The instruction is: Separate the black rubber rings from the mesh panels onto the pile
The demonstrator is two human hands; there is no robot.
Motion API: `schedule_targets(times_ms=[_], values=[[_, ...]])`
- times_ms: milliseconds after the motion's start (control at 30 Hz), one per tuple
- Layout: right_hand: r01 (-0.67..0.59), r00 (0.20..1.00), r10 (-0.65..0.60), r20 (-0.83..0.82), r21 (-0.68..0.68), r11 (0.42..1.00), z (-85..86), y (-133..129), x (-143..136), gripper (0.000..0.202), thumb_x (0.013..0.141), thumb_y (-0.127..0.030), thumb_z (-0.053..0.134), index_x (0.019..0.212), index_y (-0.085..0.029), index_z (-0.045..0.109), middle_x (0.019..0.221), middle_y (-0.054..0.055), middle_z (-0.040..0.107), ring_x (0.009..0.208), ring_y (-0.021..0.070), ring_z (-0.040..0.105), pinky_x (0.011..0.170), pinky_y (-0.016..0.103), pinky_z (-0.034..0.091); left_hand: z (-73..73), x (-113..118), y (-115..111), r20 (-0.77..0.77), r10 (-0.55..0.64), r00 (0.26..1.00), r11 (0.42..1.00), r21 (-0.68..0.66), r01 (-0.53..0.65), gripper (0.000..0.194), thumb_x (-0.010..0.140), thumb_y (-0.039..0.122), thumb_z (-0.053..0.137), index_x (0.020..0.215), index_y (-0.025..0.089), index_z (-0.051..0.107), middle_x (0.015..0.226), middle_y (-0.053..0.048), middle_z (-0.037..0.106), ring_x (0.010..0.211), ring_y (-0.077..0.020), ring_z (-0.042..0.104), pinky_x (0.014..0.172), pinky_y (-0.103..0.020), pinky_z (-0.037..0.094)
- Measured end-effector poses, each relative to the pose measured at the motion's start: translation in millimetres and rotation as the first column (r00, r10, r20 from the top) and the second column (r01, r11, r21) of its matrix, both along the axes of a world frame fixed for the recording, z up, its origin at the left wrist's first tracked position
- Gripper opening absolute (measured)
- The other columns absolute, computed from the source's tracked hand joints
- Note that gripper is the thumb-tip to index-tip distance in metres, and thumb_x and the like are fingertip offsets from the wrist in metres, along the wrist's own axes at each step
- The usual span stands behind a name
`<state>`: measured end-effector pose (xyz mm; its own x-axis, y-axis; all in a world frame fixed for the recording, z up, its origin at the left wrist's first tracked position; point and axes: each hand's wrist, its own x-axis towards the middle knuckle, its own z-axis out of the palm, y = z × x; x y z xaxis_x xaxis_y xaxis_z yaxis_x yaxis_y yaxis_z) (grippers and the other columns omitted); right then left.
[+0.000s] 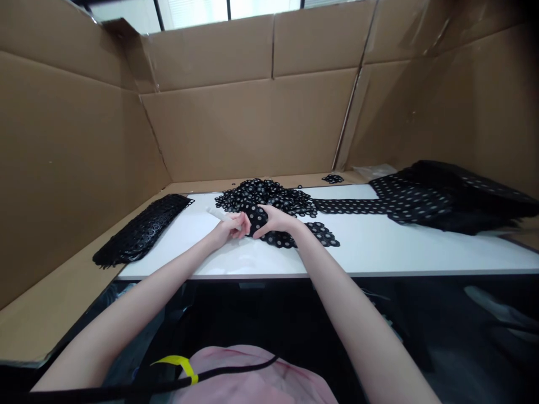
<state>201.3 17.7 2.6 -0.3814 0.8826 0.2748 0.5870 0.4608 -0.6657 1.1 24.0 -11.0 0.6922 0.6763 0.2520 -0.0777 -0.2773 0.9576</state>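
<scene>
The left hand [232, 225] closes its fingers around a slim white pen-shaped tool [215, 213], whose pale end sticks out up and to the left. Beside it, the right hand [278, 220] curves thumb and fingers around a dotted black piece [254, 217], which lies between the two hands at the middle of the white table [404, 247], toward its near edge. A flat section of dotted black material [324, 234] shows to the right of the right wrist; whether it joins the held piece is hidden by the hand. Just behind the hands spreads a loose pile of small black rings [269, 192]. From near its right side a dotted black strip [351, 206] runs to a large, folded heap of dotted black material [438, 196] at the right. At the left lies a long black bundle [145, 231], slanting across the table's edge onto the cardboard. A small black cluster [332, 179] lies beyond the pile, near the tall cardboard wall [248, 129] at the back.
</scene>
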Motion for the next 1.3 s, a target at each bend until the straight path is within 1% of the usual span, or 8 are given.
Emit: schedule_targets(times_ms=[100, 167, 400, 667, 867, 1033, 1167, 1300], values=[[-0.086, 0.993, 0.077, -0.095, -0.098, 0.991, 2.0, -1.8, -1.4, 0.067, 0.043, -0.032, 0.086, 0.104, -0.018, 0.063, 0.11, 0.004, 0.067, 0.107, 0.0263, 0.059, 0.098, 0.037, 0.044, 1.4, 1.8, -3.6, 0.008, 0.01, 1.0, 1.0, 0.024, -0.01, 0.056, 0.086, 0.059, 0.046, 0.062, 0.011, 0.06, 0.047, -0.003, 0.051, 0.042, -0.0076, 0.038, 0.044, -0.024, 0.021], [-0.114, 0.987, 0.099, -0.125, -0.116, 0.987, 2.4, -1.8, -2.0, 0.066, 0.042, -0.032, 0.087, 0.103, -0.017, 0.063, 0.108, 0.004, 0.067, 0.107, 0.0264, 0.059, 0.098, 0.038, 0.044, 2.6, 2.2, -4.9, 0.024, 0.027, 0.999, 0.999, 0.041, -0.028, 0.057, 0.085, 0.061, 0.046, 0.061, 0.011, 0.06, 0.047, -0.003, 0.051, 0.043, -0.0083, 0.039, 0.044, -0.024, 0.023], [-0.08, 0.99, 0.064, -0.127, -0.127, 0.989, -0.3, 0.0, -2.5, 0.07, 0.04, -0.031, 0.087, 0.104, -0.017, 0.063, 0.11, 0.005, 0.066, 0.111, 0.0269, 0.057, 0.101, 0.038, 0.042, 2.2, 2.2, -4.7, 0.02, 0.036, 0.999, 0.996, 0.077, -0.038, 0.06, 0.085, 0.063, 0.044, 0.06, 0.011, 0.06, 0.046, -0.003, 0.05, 0.043, -0.009, 0.039, 0.044, -0.025, 0.023], [-0.123, 0.983, 0.107, -0.148, -0.106, 0.987, -2.7, 2.7, -2.3, 0.059, 0.042, -0.031, 0.086, 0.094, -0.017, 0.062, 0.098, 0.002, 0.066, 0.099, 0.0247, 0.059, 0.092, 0.037, 0.045, 0.7, 1.4, -3.3, -0.051, 0.016, 0.999, 0.99, 0.141, -0.008, 0.056, 0.087, 0.059, 0.044, 0.063, 0.011, 0.063, 0.051, -0.003, 0.052, 0.047, -0.0094, 0.038, 0.048, -0.027, 0.023], [-0.125, 0.982, 0.111, -0.152, -0.087, 0.988, -6.0, 4.9, -2.1, 0.054, 0.042, -0.032, 0.085, 0.088, -0.017, 0.06, 0.091, 0.0, 0.063, 0.092, 0.0227, 0.058, 0.086, 0.035, 0.045, 6.0, 6.6, -3.4, -0.102, -0.035, 0.994, 0.991, 0.127, 0.047, 0.056, 0.084, 0.06, 0.046, 0.058, 0.013, 0.059, 0.046, 0.001, 0.036, 0.047, -0.0098, 0.03, 0.052, -0.029, 0.019], [-0.139, 0.978, 0.123, -0.166, -0.086, 0.987, -7.1, 5.0, -2.6, 0.052, 0.042, -0.034, 0.085, 0.086, -0.017, 0.061, 0.088, -0.001, 0.063, 0.088, 0.0209, 0.058, 0.085, 0.034, 0.044, 5.0, 8.1, 0.7, -0.066, -0.051, 0.996, 0.997, 0.054, 0.055, 0.054, 0.087, 0.056, 0.044, 0.055, 0.014, 0.055, 0.043, 0.003, 0.026, 0.045, -0.0091, 0.021, 0.052, -0.03, 0.015], [-0.148, 0.976, 0.131, -0.175, -0.093, 0.985, -5.9, 4.7, -3.8, 0.052, 0.041, -0.033, 0.085, 0.083, -0.017, 0.06, 0.086, -0.001, 0.063, 0.087, 0.0203, 0.057, 0.082, 0.033, 0.044, 1.2, 7.6, 3.8, -0.071, -0.06, 0.996, 0.998, 0.009, 0.061, 0.053, 0.086, 0.056, 0.046, 0.054, 0.014, 0.054, 0.042, 0.004, 0.023, 0.044, -0.009, 0.02, 0.051, -0.029, 0.015], [-0.154, 0.973, 0.137, -0.183, -0.085, 0.984, -5.1, 4.6, -4.4, 0.053, 0.04, -0.032, 0.086, 0.083, -0.017, 0.058, 0.086, -0.002, 0.061, 0.086, 0.0196, 0.057, 0.081, 0.032, 0.044, 0.1, 6.6, 2.9, -0.102, -0.053, 0.993, 0.998, 0.03, 0.056, 0.052, 0.086, 0.053, 0.046, 0.052, 0.014, 0.053, 0.042, 0.003, 0.025, 0.045, -0.0091, 0.022, 0.051, -0.029, 0.016]])
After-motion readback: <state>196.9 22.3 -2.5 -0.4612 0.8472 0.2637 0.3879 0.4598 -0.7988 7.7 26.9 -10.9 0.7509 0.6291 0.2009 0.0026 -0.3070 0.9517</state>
